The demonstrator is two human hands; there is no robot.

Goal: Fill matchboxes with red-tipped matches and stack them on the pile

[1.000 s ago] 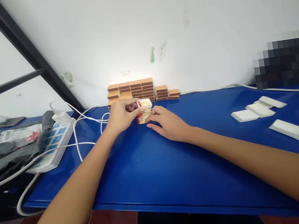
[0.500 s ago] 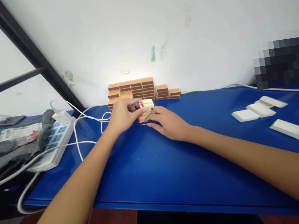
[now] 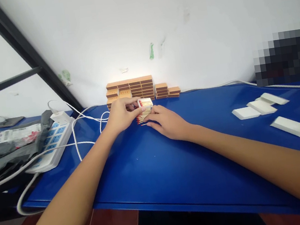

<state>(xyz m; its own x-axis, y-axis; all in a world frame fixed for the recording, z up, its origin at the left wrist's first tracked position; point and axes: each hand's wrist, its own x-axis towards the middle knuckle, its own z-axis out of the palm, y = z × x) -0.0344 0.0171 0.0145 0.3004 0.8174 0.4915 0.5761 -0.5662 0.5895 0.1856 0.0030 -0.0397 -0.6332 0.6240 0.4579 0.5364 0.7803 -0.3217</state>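
Observation:
My left hand (image 3: 122,115) is closed around a white matchbox tray (image 3: 148,100), tilted with its open side toward me and matches inside. Just below the tray, red-tipped matches (image 3: 141,117) lie bunched on the blue table. My right hand (image 3: 168,123) has its thumb and fingers bent around the right side of this bunch. One match (image 3: 144,124) lies a little apart at the front, by my right thumb. Behind my left hand, orange matchboxes (image 3: 134,82) stand stacked against the wall.
Shorter matchbox stacks (image 3: 161,88) stand to the right of the main one. Several white trays (image 3: 290,126) lie at the right of the blue table (image 3: 148,179). On the left are a power strip (image 3: 56,138), looping white cables (image 3: 75,138) and a grey plastic bag (image 3: 12,150).
The view has shifted slightly. Both hands keep nearly the same place and grip at the tray and the matches.

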